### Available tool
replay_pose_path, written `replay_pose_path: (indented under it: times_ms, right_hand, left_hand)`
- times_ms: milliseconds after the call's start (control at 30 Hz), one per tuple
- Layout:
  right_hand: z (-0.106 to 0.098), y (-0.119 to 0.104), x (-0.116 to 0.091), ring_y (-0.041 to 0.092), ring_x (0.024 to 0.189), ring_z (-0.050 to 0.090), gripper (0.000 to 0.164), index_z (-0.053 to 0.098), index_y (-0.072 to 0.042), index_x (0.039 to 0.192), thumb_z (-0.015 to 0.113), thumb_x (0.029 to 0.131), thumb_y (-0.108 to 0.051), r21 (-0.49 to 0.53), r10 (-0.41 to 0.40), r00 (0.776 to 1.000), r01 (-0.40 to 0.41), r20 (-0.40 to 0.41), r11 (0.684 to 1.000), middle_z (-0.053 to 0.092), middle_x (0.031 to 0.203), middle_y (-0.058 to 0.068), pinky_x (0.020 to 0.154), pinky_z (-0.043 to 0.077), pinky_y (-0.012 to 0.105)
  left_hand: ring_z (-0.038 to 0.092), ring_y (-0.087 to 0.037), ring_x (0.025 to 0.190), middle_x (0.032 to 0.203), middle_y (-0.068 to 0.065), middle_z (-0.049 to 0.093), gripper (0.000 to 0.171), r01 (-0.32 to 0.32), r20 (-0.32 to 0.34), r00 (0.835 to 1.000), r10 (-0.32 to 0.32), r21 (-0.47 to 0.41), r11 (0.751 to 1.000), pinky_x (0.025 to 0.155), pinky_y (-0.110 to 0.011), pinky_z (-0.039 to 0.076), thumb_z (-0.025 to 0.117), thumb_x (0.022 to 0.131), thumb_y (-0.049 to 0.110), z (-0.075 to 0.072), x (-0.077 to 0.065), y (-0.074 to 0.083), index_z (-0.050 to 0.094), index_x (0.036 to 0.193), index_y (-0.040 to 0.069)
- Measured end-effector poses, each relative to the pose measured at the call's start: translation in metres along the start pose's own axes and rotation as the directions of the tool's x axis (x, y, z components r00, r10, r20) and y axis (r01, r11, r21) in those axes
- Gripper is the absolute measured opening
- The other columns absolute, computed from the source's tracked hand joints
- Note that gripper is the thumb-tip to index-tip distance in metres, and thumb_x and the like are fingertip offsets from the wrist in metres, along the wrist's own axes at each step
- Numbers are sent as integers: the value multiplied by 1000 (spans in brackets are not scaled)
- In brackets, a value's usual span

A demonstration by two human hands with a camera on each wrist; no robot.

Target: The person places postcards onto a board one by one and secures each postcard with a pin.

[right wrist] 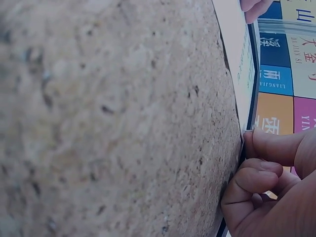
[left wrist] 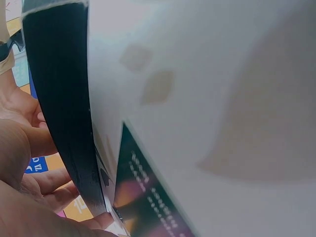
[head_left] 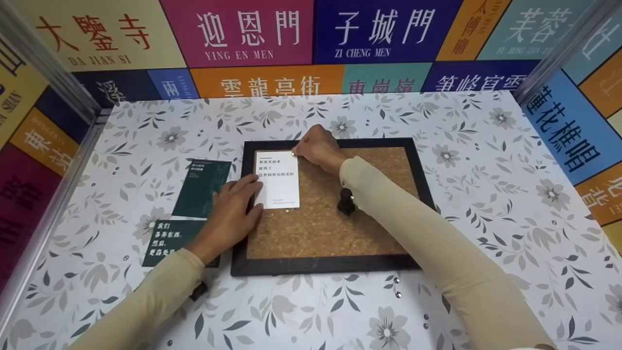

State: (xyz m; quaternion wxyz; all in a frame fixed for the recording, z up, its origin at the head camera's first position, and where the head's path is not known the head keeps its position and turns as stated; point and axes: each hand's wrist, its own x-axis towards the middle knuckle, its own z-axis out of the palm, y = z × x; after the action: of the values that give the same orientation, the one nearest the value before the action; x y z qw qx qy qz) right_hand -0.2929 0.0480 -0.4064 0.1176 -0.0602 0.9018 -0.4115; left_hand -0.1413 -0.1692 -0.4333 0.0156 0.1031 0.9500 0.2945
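Observation:
A white card (head_left: 278, 187) with dark printed characters lies on the upper left of a black-framed cork board (head_left: 335, 228). My left hand (head_left: 234, 206) rests across the board's left frame edge, fingers extended, fingertips at the card's left edge. At the card's upper right corner, my right hand (head_left: 318, 148) holds a tiny thumbtack (right wrist: 248, 130) under the thumb tip, its other fingers curled against the board. The tack is mostly hidden by the thumb. Left of the board lie a dark green card (head_left: 200, 187) and a second green card (head_left: 163, 245), partly covered by my left arm.
The board lies on a table with a flower-patterned cover (head_left: 311, 311). Colourful printed panels (head_left: 267, 31) stand along the back and both sides. A black wrist camera (head_left: 346, 201) sits at my right wrist, above the cork.

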Motion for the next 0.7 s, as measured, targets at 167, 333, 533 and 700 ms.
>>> replay_pose_path:
  times_ms: [167, 333, 533, 700]
  right_hand:
    - [1, 0, -1, 12, 61, 50, 29, 79, -1, 71, 79, 97, -13, -31, -6, 1000, 6, -9, 1000, 81, 84, 9, 64, 41, 28]
    - [7, 11, 15, 14, 56, 47, 42, 66, -10, 57, 81, 96, -16, -35, 3, 1000, -3, 2, 999, 73, 69, 1, 60, 40, 31]
    - [22, 35, 49, 18, 58, 58, 33, 74, -13, 62, 81, 94, -20, -137, 22, 1000, -19, 22, 990, 74, 68, 0, 61, 49, 33]
    - [31, 56, 73, 21, 70, 69, 24, 80, -18, 72, 85, 93, -28, -201, 27, 1000, -24, 9, 979, 76, 72, -2, 71, 56, 36]
  left_hand:
    - [39, -50, 154, 171, -14, 46, 51, -4, 3, 1000, 4, -6, 1000, 118, -88, 16, 69, 108, 13, 0, 0, -1, 59, 156, 1]
    - [39, -50, 154, 171, -15, 46, 50, 0, 2, 1000, 0, -9, 1000, 118, -88, 17, 68, 108, 13, -1, -2, -1, 60, 156, 1]
    - [37, -49, 155, 172, -15, 45, 51, 5, 12, 1000, -5, -17, 1000, 119, -87, 16, 68, 108, 14, -1, -2, -1, 59, 156, 1]
    - [38, -49, 155, 172, -15, 45, 51, 2, 18, 1000, -2, -13, 1000, 119, -87, 16, 69, 108, 14, 0, 0, 0, 59, 157, 1]
